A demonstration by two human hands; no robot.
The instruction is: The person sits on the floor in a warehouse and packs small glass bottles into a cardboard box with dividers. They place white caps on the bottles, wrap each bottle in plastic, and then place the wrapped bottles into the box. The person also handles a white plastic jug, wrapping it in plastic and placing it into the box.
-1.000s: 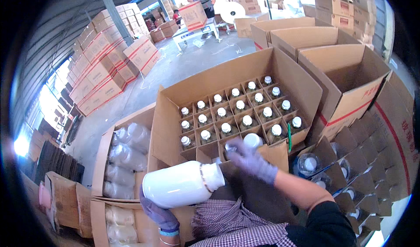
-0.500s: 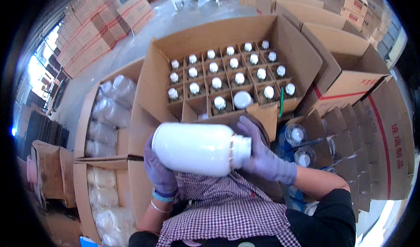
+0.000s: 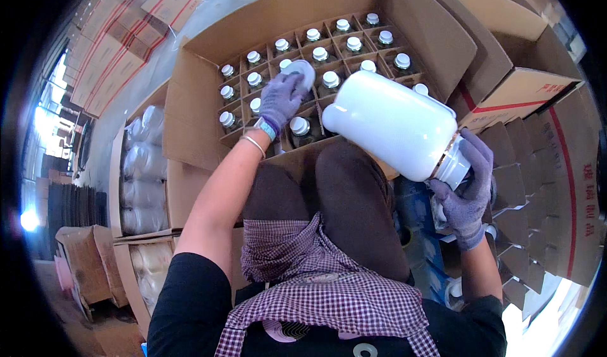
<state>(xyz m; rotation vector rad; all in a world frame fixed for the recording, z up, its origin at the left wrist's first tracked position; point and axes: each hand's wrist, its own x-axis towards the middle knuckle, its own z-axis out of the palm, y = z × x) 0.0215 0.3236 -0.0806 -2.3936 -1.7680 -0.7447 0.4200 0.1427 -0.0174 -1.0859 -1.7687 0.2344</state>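
Note:
My right hand (image 3: 466, 186), in a purple glove, grips the neck of a large white plastic bottle (image 3: 393, 124) that lies tilted over my lap, its base toward the box. My left hand (image 3: 281, 98), also gloved, reaches into the open cardboard box (image 3: 208, 72) and holds a white cap (image 3: 300, 73) above the rows. Inside the box, cardboard dividers hold several white-capped bottles (image 3: 353, 43).
A box with plastic-wrapped bottles (image 3: 140, 167) lies at my left. An empty divider grid (image 3: 525, 167) sits at my right beside more open cartons (image 3: 525, 85). Stacked sealed cartons (image 3: 120, 60) stand on the floor beyond.
The white bottle passed from my left hand to my right and swung to the right side. My left hand reached forward into the box with a white cap.

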